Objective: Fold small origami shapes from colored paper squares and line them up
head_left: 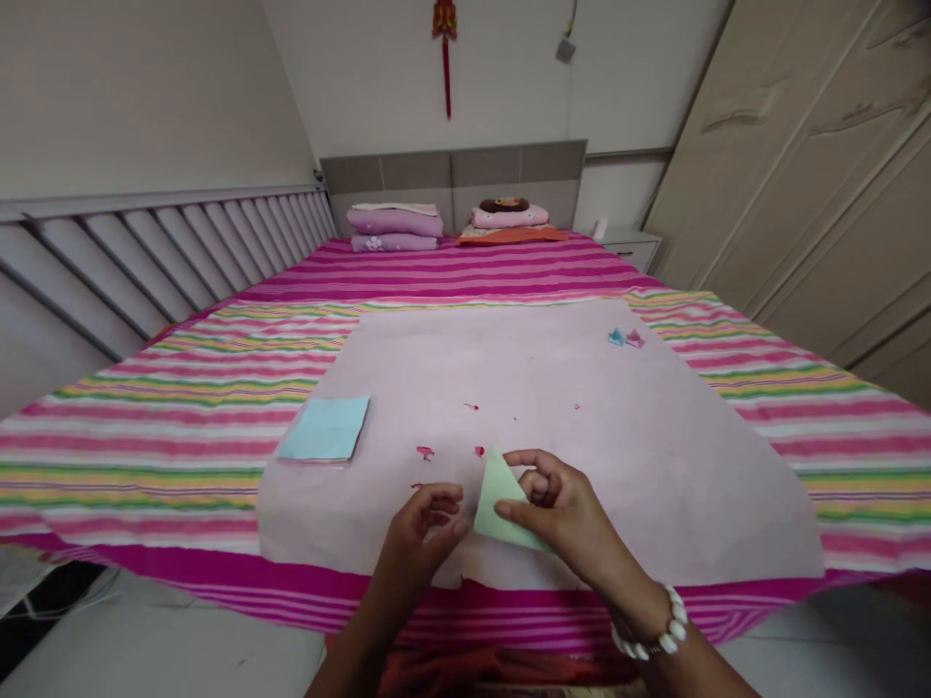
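Observation:
A light green sheet of paper [501,499], folded into a triangle, is pinched in my right hand [563,509]. My right thumb presses on its near face, and the other fingers are at its back and right edge. A white bead bracelet [658,630] circles my right wrist. Just left of the paper is my left hand [429,523], its fingers curved and apart, with a small gap between it and the paper. Both hands are above the front part of a large pale sheet [655,465].
A stack of light blue square paper [327,428] lies at the left of the pale sheet. Small folded paper pieces, blue [617,336] and pink [635,337], stand at the far right. Red marks [425,453] dot the middle. Striped bedding [210,388] surrounds the sheet.

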A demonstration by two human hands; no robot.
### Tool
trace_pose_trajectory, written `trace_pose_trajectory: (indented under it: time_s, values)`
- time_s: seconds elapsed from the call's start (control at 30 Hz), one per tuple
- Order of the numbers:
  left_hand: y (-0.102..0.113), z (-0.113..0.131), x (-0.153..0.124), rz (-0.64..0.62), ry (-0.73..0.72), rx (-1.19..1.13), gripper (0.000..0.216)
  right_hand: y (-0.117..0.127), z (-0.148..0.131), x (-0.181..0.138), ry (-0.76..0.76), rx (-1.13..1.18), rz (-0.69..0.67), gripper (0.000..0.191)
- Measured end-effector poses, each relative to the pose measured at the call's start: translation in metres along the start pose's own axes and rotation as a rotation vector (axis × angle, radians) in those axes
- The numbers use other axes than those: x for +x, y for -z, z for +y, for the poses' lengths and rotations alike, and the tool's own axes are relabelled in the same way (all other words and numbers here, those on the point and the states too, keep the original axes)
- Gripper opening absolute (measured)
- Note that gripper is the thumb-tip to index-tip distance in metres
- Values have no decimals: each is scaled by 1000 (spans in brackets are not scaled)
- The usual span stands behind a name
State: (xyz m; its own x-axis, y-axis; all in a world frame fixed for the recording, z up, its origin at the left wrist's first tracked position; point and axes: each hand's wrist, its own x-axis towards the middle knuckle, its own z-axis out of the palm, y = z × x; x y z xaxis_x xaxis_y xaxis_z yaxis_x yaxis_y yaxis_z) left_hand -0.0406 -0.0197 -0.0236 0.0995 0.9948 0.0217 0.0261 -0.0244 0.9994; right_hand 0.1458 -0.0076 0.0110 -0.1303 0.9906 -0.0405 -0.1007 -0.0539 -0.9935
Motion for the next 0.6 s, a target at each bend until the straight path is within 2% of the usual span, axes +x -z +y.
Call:
trace_pose_trajectory:
  time_s: [0.03, 0.1, 0.17, 0.27, 0.43, 0.53, 0.6]
  values:
    - [-2, 3, 2, -47, 18, -57, 31, -2, -1, -1, 2, -22, 0, 41]
    - [-8, 9, 5, -159, 80, -142, 26, -8, -2, -4, 4, -64, -6, 40]
    - [-13, 15, 7, -174, 119, -170, 22, -12, -1, -6, 14, -97, -26, 36]
    - [-16, 19, 12, -134, 110, -145, 26, -15, 1, -8, 35, -110, -61, 29]
    - [-14, 24, 20, -78, 91, -91, 27, -17, 6, -8, 3, -108, -90, 28]
    - [-15, 28, 27, -27, 71, -132, 26, -21, 12, -9, 1, -109, -86, 27]
    - [-15, 28, 31, 55, 76, -218, 24, -22, 16, -9, -3, -109, -84, 27]
